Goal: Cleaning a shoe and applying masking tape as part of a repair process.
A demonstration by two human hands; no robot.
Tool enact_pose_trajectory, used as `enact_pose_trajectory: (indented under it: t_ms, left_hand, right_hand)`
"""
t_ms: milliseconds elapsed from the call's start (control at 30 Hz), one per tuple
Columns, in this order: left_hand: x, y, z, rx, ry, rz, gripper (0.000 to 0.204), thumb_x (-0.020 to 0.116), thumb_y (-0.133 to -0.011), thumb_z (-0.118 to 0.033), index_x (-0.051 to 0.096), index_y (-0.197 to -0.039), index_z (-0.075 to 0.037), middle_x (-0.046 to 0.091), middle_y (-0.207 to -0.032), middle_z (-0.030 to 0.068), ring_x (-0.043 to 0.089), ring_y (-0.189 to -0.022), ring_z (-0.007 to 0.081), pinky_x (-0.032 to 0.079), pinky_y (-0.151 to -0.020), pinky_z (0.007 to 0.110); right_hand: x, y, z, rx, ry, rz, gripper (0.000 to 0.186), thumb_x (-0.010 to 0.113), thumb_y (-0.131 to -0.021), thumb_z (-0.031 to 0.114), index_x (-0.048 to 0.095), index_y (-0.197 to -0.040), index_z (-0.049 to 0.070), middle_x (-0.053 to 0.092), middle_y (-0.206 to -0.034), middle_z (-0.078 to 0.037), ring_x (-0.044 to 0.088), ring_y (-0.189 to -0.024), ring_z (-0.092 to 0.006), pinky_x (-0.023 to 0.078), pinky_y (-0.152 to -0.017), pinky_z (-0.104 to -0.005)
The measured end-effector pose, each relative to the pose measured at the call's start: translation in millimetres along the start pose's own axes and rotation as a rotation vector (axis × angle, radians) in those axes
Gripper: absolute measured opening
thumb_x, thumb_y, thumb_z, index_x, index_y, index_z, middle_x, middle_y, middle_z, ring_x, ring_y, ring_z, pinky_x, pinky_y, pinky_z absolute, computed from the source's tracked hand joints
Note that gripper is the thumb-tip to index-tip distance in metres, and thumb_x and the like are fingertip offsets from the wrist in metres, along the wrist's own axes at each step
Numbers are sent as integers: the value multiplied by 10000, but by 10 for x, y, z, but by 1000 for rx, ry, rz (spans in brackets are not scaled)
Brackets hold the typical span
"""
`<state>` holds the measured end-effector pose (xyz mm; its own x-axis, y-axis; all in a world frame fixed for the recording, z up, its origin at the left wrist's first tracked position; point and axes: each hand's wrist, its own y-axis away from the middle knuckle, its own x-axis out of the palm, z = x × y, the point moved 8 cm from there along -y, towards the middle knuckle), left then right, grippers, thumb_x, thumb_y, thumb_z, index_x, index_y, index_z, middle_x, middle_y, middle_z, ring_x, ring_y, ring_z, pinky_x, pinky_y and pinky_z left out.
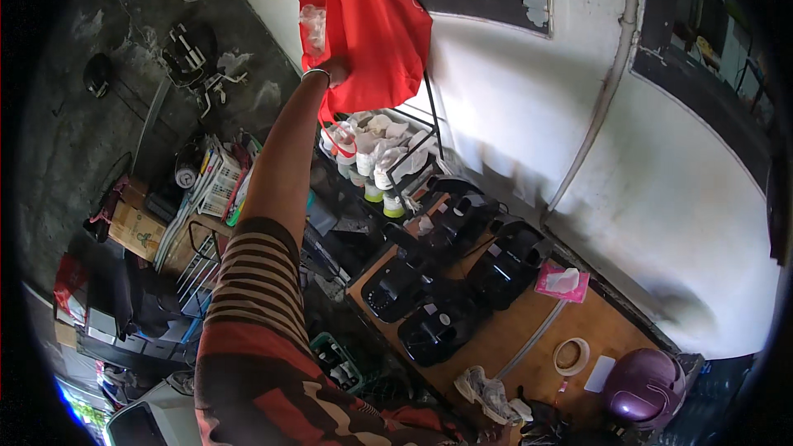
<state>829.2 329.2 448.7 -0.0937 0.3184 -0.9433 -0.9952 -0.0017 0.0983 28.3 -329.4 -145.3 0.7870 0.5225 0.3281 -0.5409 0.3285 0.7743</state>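
My left arm, in a brown-striped sleeve, reaches up and away. My left hand [335, 73] is closed on the edge of a red fabric bag [376, 41] beside a black metal rack [434, 111]; some fingers are hidden by the cloth. Something in clear wrapping [314, 26] shows at the bag's opening. A red strap loop [340, 145] dangles below it, over several white wrapped bundles [376, 144]. Down at the lower edge, my right hand [494, 434] is dim and cut off, close to a grey-white sneaker [481, 391]. Whether it grips the sneaker cannot be made out.
On the wooden table [529, 330] stand several black plastic appliances [438, 326], a pink tissue pack [563, 281], a tape roll [572, 357] and a purple helmet [644, 388]. A cardboard box [136, 230] and a white basket [221, 186] are at left. A white wall [529, 116] rises behind.
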Motion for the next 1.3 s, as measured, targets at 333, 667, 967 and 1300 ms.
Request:
enact_pose_trajectory:
  t_ms: [333,667,967,1300]
  left_hand:
    - [-200,299,15,2,-20,-217,366,523,-931,-52,674,-1261,-11,719,-1195,229,705,-1083,394,563,-943,463]
    - [-1134,1500,1126,-120,1110,-858,300,745,-935,-275,741,-1179,-101,754,-924,64,716,-789,144,598,-685,333]
    - [-105,3639,53,196,1190,-800,186,605,-1030,-139,657,-1011,38,566,-837,13,519,-829,94,490,-767,296]
    - [2877,6839,-2999,543,1425,-48,161,671,-982,-187,663,-1012,-30,603,-826,47,602,-755,173,522,-705,317]
  right_hand:
    - [-479,299,-79,33,56,-278,488,549,-1044,513,584,-1279,87,576,-929,-49,538,-748,-180,458,-678,-349]
    - [-902,936,-356,-14,99,-509,467,574,-1022,521,604,-1207,93,525,-796,-30,476,-603,-149,415,-550,-334]
    - [122,1670,-245,-628,1021,-163,222,662,-967,180,673,-1124,23,671,-1015,-65,629,-908,-178,536,-785,-316]
    - [2707,2533,-1061,-175,507,523,403,630,-1040,289,577,-1367,60,686,-1109,-18,636,-948,-106,534,-800,-296]
